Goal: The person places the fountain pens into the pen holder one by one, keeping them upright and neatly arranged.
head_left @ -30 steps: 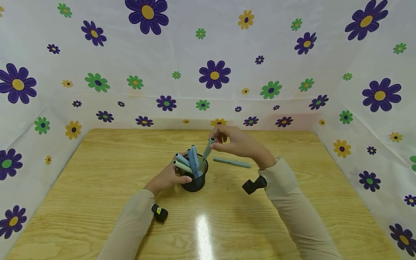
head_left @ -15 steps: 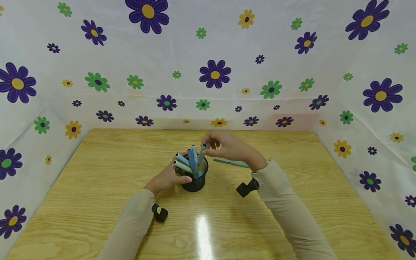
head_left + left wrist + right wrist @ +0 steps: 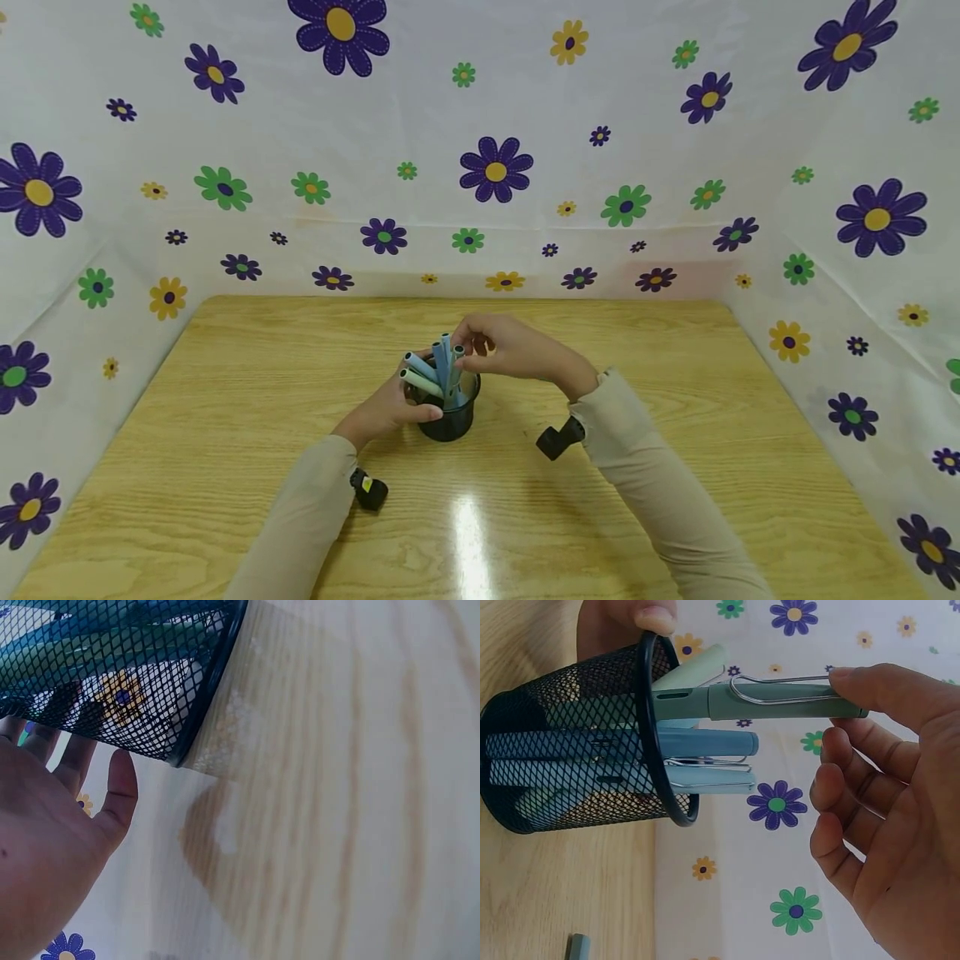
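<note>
A black mesh pen cup (image 3: 447, 427) stands upright on the table, and my left hand (image 3: 390, 410) grips its left side, thumb near the front of the rim. My right hand (image 3: 510, 346) pinches the capped end of a grey-green pen (image 3: 720, 705) between thumb and fingers. Its lower part is inside the cup. Around it in the cup lean a blue pen (image 3: 712, 741), a light blue pen (image 3: 709, 780), a pale green pen (image 3: 697, 667) and another blue one. In the left wrist view, the left hand's fingers (image 3: 75, 757) lie against the mesh.
The end of another grey-green pen (image 3: 577, 946) shows on the wooden table (image 3: 225, 467); in the head view the right hand hides it. Flower-printed white cloth (image 3: 420, 125) walls in the back and both sides. Each wrist wears a black camera (image 3: 370, 492).
My right hand has moved left and lowered the grey-green pen deeper into the cup, beside the blue pens. The left hand and the cup have stayed in place.
</note>
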Demonstrator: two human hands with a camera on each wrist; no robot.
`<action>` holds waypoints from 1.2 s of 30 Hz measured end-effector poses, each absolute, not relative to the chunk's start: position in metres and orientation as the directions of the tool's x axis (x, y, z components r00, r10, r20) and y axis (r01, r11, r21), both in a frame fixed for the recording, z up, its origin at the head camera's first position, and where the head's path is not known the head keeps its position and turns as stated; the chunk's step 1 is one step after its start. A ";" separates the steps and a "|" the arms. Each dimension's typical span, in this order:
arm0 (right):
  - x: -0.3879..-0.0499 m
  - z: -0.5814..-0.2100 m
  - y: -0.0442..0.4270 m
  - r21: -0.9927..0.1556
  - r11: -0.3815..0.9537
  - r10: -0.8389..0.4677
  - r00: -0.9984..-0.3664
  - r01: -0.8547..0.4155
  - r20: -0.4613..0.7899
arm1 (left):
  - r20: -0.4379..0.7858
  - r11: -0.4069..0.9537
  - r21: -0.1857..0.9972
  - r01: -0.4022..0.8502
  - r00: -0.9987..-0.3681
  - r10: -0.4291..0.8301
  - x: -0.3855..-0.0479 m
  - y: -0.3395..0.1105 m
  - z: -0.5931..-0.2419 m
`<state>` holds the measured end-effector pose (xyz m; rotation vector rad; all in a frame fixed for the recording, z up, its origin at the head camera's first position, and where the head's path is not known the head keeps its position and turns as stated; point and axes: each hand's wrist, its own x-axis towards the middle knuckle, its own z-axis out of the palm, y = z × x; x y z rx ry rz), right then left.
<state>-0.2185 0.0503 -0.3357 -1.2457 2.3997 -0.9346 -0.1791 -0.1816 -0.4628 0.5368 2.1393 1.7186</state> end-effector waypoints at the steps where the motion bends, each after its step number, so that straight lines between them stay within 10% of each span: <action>1: -0.219 -0.337 0.050 -0.656 0.417 -0.809 -0.586 -0.629 0.047 | -0.028 0.193 0.978 0.079 -0.868 0.495 -0.179 -0.181 -0.463; 36: -0.220 -0.352 0.041 -0.685 0.397 -0.835 -0.551 -0.611 0.007 | -0.038 0.188 0.980 0.063 -0.870 0.491 -0.179 -0.182 -0.463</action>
